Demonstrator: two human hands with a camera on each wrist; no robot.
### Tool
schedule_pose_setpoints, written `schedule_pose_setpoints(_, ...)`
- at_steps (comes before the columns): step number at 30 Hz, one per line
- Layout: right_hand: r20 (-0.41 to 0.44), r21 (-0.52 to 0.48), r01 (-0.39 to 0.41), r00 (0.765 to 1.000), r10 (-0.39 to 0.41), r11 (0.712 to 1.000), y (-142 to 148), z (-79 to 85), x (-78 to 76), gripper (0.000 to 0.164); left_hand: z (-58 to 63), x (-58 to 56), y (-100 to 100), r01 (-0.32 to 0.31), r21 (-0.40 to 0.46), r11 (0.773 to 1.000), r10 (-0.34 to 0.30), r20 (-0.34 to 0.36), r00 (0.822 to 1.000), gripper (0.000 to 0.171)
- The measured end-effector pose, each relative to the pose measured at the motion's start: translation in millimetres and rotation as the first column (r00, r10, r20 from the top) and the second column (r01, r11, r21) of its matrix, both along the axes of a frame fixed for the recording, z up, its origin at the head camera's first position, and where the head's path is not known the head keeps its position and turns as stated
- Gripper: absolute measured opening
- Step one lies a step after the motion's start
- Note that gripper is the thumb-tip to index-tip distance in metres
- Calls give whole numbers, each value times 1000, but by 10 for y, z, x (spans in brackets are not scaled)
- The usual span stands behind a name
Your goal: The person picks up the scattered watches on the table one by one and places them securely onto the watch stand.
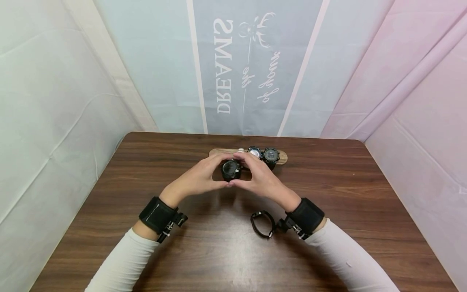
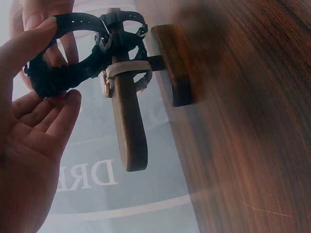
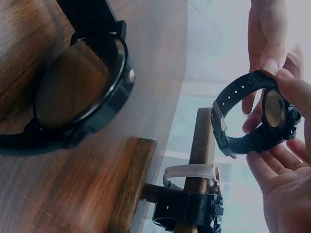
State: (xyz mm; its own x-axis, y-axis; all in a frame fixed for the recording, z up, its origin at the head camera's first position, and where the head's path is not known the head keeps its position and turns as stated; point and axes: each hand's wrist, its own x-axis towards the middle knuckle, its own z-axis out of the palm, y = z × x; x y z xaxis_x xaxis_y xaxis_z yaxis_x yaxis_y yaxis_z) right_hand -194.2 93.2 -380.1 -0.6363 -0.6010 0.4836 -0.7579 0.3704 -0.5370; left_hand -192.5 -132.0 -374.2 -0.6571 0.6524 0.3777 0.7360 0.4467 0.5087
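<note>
A black wristwatch (image 1: 230, 170) with a round dial is held between both hands, just in front of a wooden watch stand (image 1: 283, 157). My left hand (image 1: 198, 175) pinches it with thumb and fingers, and my right hand (image 1: 263, 180) grips it from the other side. In the right wrist view the watch's strap (image 3: 238, 92) forms a closed loop, its metal back facing that camera. The loop is beside the stand's bar (image 2: 129, 131), not around it. A white-strapped watch (image 3: 190, 171) hangs on the bar, along with two dark watches, including a black one (image 1: 271, 155).
Another black watch (image 1: 263, 224) stands on its side on the brown wooden table (image 1: 175, 259), near the right wrist. Behind the table's far edge hangs a pale curtain (image 1: 255, 117) with lettering. White sheets (image 1: 47, 121) close off both sides.
</note>
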Motion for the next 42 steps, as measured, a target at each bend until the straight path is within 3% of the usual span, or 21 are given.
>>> schedule_pose_setpoints(12,-7,9,-13,1000,13,1000,15,-3,6,75,46,11,20,7,-53,999,-8,-21,1000,70)
schedule_pose_setpoints(18,31,-1,27,999,-27,1000,186,77,-1,72,70,-4,-15,-36,-71,997,36,2,999,67)
schedule_pose_setpoints(24,-28,58,119,993,-118,991,409,194,-41,66,145,-10,-73,-118,-126,985,123,31,992,67)
schedule_pose_setpoints(28,-76,83,140,988,-134,987,568,230,-77,64,200,-11,-108,-163,-154,974,170,34,985,68)
schedule_pose_setpoints(42,-34,239,223,975,-221,945,976,226,-154,66,362,-68,-263,-192,-164,968,194,-3,981,62)
